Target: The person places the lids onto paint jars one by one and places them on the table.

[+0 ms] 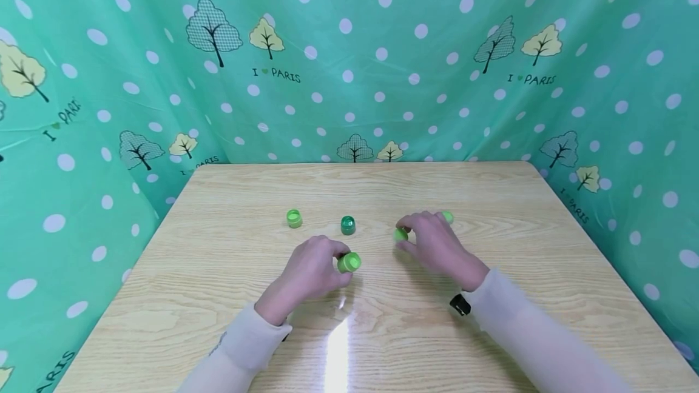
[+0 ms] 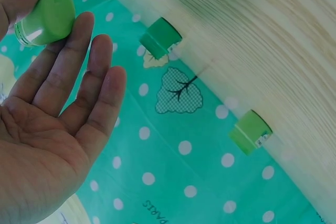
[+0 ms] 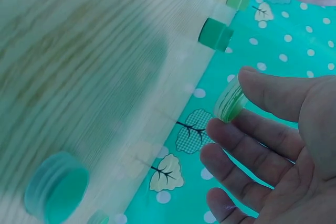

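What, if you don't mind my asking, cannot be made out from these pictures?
Head: part of the light green piece, hidden by the right hand.
Left wrist: the print on the held jar, too small to read.
Right wrist: most of the green piece at the bottom edge, which cuts it off.

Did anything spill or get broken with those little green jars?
Nothing I can see looks spilled or broken. The light-green jar and dark-green jar stand upright without lids. The held jar tips sideways, but the left hand has hold of it, so nothing really stands out as odd.
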Demonstrator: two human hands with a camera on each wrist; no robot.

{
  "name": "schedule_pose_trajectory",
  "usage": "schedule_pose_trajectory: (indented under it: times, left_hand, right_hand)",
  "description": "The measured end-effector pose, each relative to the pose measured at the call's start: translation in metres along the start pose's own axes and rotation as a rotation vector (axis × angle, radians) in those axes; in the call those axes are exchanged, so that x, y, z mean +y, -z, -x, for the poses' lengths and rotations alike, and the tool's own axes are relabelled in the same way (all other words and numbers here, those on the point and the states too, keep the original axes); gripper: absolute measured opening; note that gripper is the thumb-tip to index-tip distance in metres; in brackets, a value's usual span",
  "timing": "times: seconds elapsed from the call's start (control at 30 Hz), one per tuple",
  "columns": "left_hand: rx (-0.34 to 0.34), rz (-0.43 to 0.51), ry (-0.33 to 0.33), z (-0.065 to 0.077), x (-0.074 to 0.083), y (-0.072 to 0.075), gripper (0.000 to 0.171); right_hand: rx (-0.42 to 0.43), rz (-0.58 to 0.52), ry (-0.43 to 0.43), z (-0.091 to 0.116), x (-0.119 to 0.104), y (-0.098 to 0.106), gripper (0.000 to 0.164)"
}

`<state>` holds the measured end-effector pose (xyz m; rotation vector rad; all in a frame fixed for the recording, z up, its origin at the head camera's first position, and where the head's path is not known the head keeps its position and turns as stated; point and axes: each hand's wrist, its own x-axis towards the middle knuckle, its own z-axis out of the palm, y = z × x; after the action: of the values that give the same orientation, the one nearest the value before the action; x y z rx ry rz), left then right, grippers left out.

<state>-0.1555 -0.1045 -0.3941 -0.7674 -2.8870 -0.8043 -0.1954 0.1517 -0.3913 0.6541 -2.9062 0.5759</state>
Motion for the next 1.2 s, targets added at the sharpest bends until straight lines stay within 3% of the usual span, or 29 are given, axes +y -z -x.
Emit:
schedule_pose_trajectory:
  times: [1.2]
  left_hand:
    - [-0.01, -0.06, -0.004, -0.008, 0.011, -0.003, 0.021]
  right_hand:
    - [0.087, -0.17, 0.148, 0.02, -0.039, -0.004, 0.029]
